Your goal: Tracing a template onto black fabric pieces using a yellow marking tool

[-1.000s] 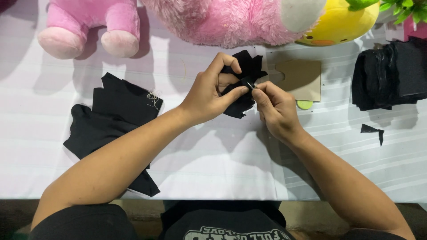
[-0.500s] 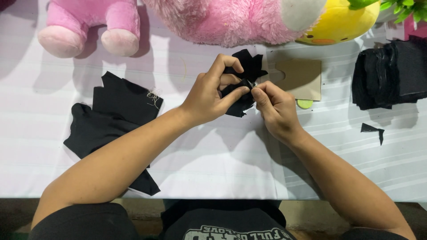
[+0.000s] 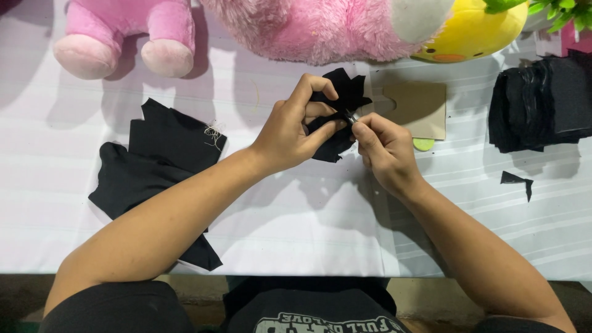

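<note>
Black cloth, a small jagged-edged piece, is pinched between the thumb and fingers of the left hand, while the right hand closes its fingers on a small dark tool at the piece's edge, too small to make out. Left of the piece, a larger spread of black fabric lies flat on the white striped worktop; right of it sit a tan card template and, further right, a stack of black pieces. Beyond the piece, pink plush toys and a yellow plush toy line the worktop's far edge.
</note>
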